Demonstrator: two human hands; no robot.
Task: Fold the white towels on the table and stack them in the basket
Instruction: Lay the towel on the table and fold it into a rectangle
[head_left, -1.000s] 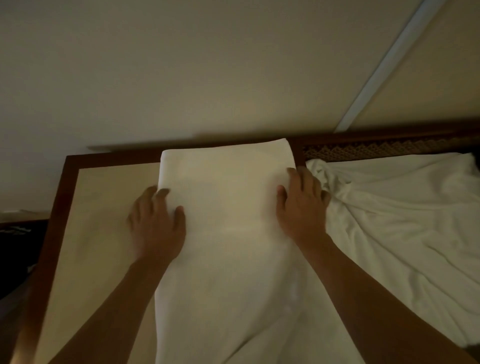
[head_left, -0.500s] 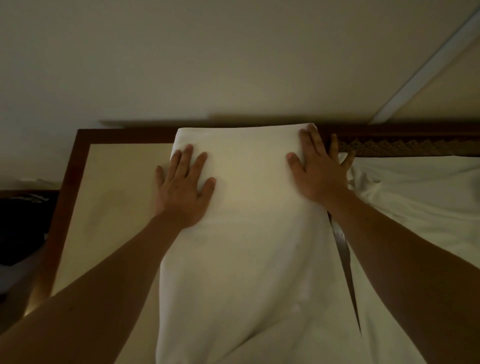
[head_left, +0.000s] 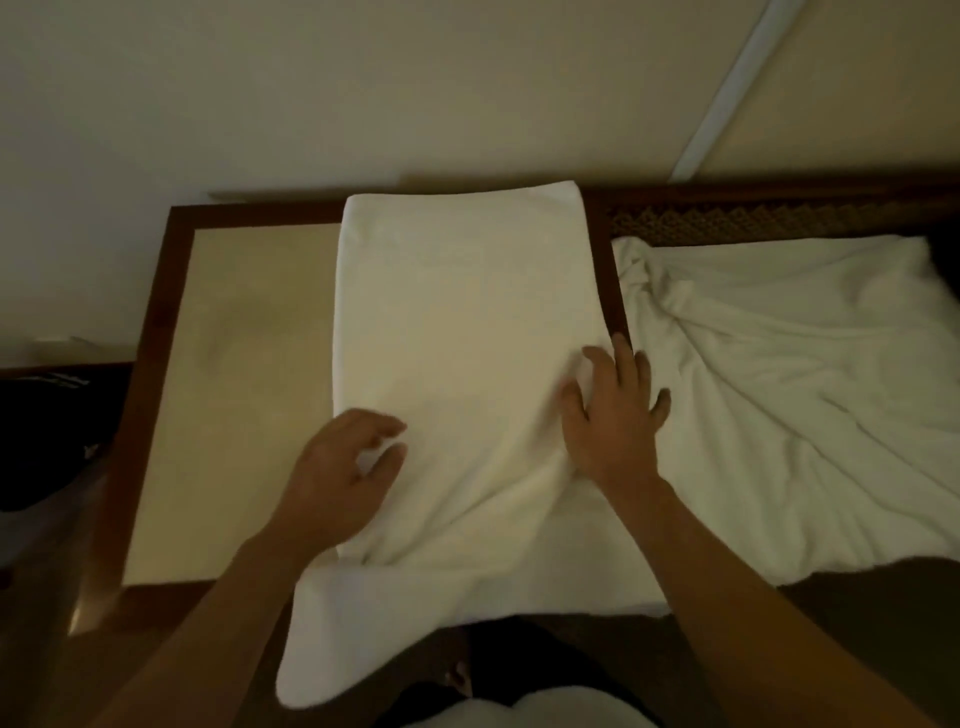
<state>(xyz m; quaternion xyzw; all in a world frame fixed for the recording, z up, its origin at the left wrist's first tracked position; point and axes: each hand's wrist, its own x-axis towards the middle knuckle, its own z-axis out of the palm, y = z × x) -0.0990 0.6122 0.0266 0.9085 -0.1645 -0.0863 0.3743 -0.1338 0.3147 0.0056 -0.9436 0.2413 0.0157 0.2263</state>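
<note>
Now, what we see:
Towel: lengthwise on the surface — near end hanging off its front edge.
Left hand: fingers pinching the towel's left edge.
Right hand: fingers spread, flat on its right edge.
Loose towel: crumpled at right.

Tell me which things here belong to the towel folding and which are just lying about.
Part of the job:
towel being folded
crumpled white towels
table
left hand
right hand

Lying about:
dark item at far left, too dim to identify

Cream wall with a white strip.
</note>
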